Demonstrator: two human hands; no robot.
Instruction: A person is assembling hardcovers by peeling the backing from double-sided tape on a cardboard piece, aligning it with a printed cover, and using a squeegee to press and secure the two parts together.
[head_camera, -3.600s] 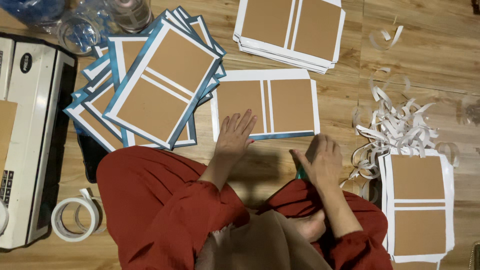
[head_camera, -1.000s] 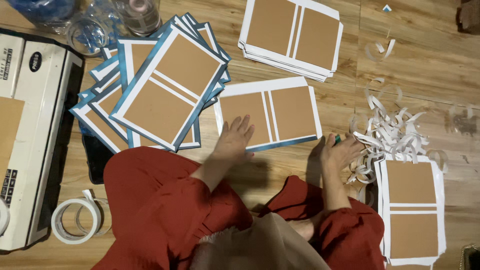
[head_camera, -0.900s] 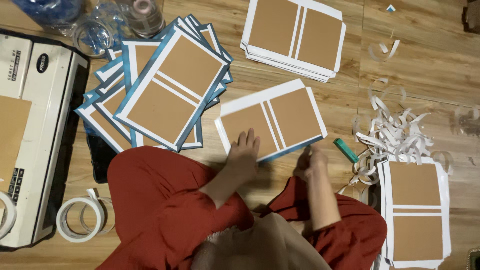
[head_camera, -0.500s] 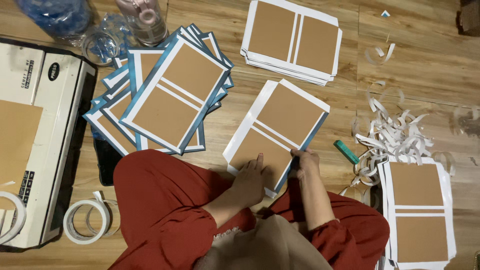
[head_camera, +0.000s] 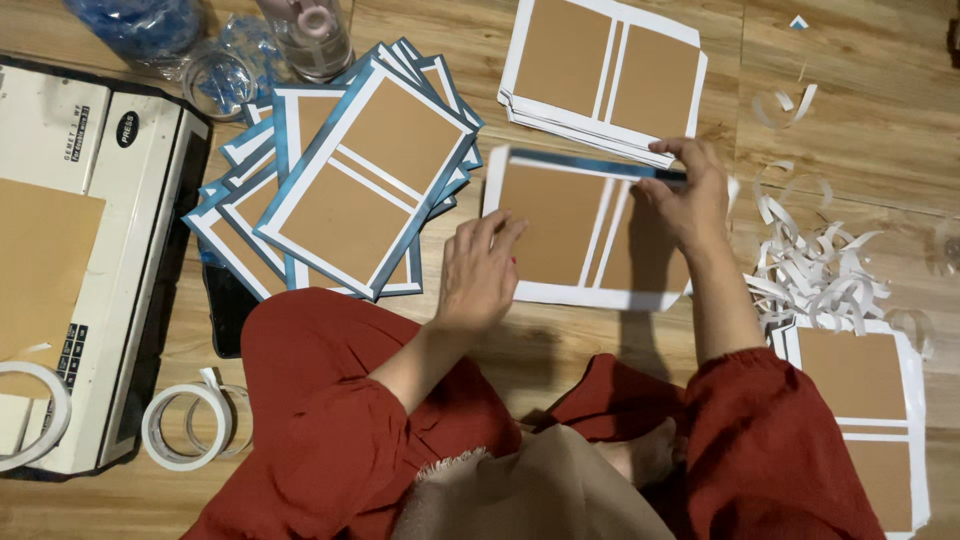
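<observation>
The left hand (head_camera: 482, 270) lies flat, fingers spread, on the near left part of a brown card with white borders (head_camera: 575, 235), pinning it to the wooden floor (head_camera: 860, 110). The right hand (head_camera: 690, 195) is curled at the card's far right corner, pinching the end of a blue strip (head_camera: 590, 166) that runs along the far edge. The strip's long axis lies crosswise, stretching leftward from the right hand, beyond the left hand's fingertips. A heap of white peeled strips (head_camera: 815, 280) sits just right of the right wrist.
</observation>
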